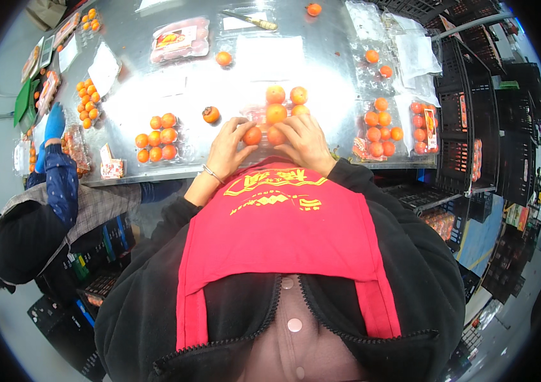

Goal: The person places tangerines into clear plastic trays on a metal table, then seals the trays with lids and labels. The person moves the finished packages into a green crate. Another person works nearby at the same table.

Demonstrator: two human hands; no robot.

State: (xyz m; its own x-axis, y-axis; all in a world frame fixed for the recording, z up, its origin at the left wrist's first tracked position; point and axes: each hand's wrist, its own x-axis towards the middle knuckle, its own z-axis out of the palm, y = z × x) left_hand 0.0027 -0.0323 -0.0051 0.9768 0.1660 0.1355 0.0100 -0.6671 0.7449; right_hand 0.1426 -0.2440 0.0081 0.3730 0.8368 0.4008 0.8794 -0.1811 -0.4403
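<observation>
Head: left hand (228, 149), right hand (305, 140) on six persimmons (276, 114).

two orange persimmons (264, 135), side by side, table's near edge

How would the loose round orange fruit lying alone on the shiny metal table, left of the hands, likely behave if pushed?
The loose round orange fruit would probably roll, since it looks rounded and nothing touches it. The shiny metal table looks smooth, so it may slide easily. Its glossy skin suggests a soft fruit that could bruise if pushed hard.

Fruit packing room: steel table (143, 51), black crates (468, 127), trayed fruit (156, 137).
</observation>
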